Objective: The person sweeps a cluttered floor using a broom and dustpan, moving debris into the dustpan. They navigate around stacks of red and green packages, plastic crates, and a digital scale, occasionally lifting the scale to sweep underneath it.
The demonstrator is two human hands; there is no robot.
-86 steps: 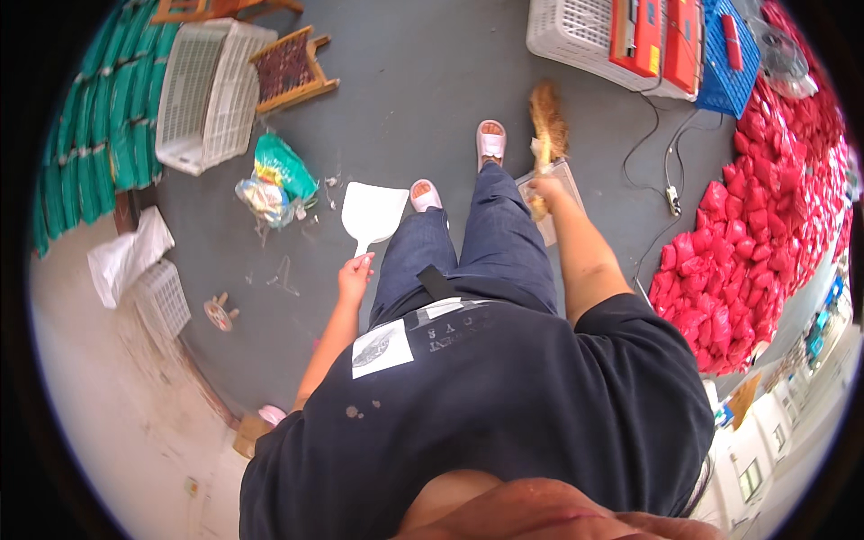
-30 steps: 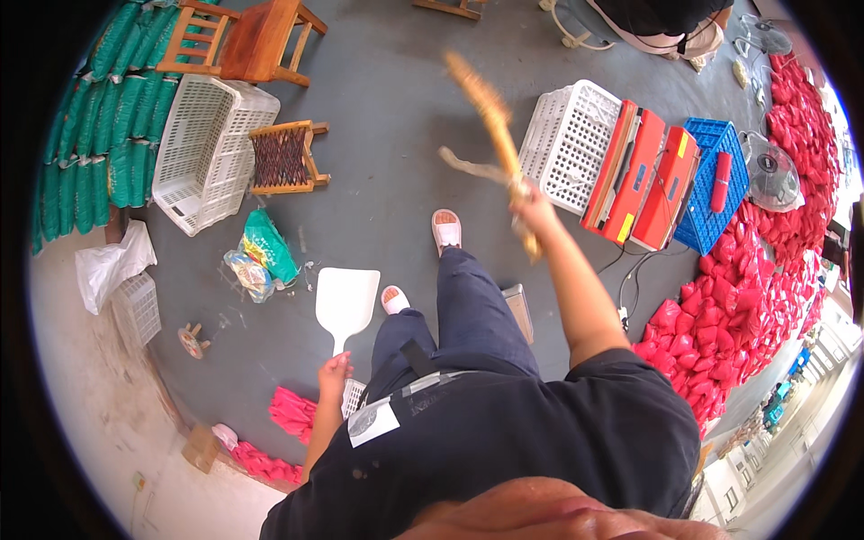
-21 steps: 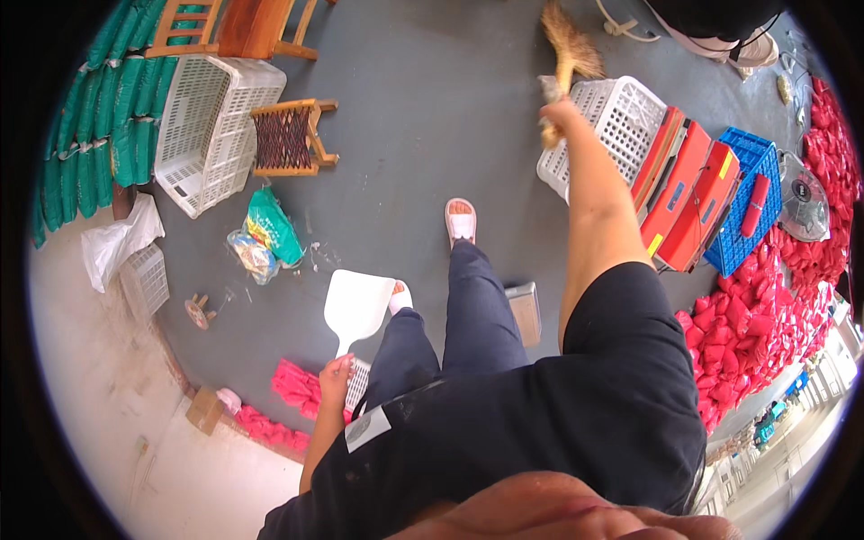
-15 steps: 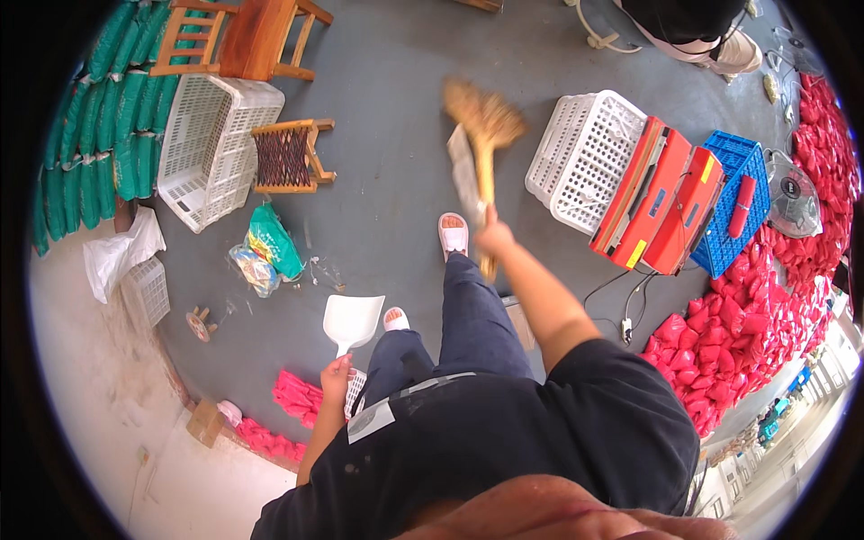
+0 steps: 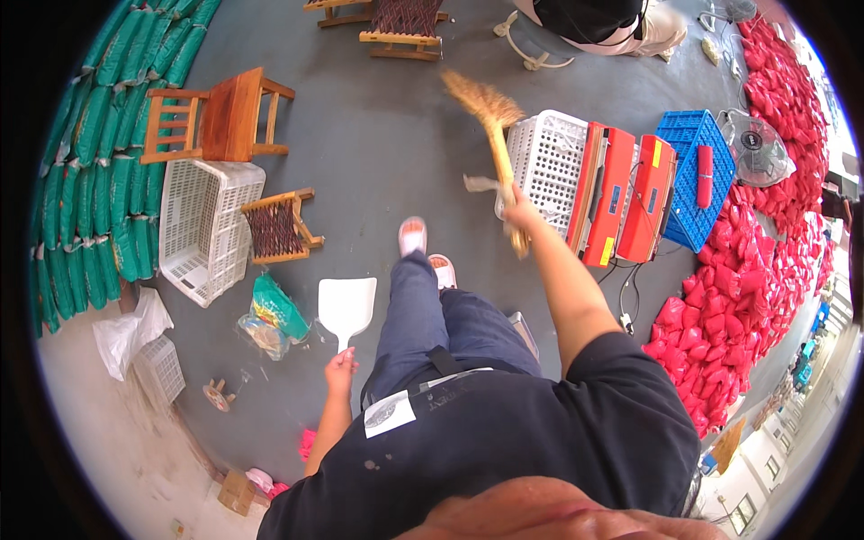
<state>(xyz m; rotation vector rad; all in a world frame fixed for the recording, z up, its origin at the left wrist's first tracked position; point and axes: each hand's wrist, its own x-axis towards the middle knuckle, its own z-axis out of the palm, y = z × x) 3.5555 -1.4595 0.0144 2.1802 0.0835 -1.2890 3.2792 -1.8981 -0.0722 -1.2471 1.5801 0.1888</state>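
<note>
My right hand [image 5: 519, 211] is closed around the handle of a short straw broom [image 5: 497, 135]. The broom's bristles point up and away over the floor, beside a white crate. A pale, blurred strip [image 5: 481, 184] hangs by its handle. In my left hand [image 5: 340, 370] is the handle of a white dustpan [image 5: 346, 304], its wide pan facing up in front of me. Left of the dustpan, a green plastic bag [image 5: 277, 306] and a clear, crumpled bag [image 5: 263, 337] lie on the floor.
White crates [image 5: 551, 166], red machines [image 5: 605, 196] with cables and a blue crate [image 5: 693, 180] stand right. Left are a wooden chair [image 5: 227, 117], a woven stool [image 5: 277, 227] and a large white crate [image 5: 209, 229]. A person [image 5: 594, 22] is ahead. Red packets [image 5: 720, 315] lie heaped right.
I have stepped forward, and the furniture and crates now sit lower in view. Both hands keep hold of the broom and dustpan. The broom is now closer to the white crates.
</note>
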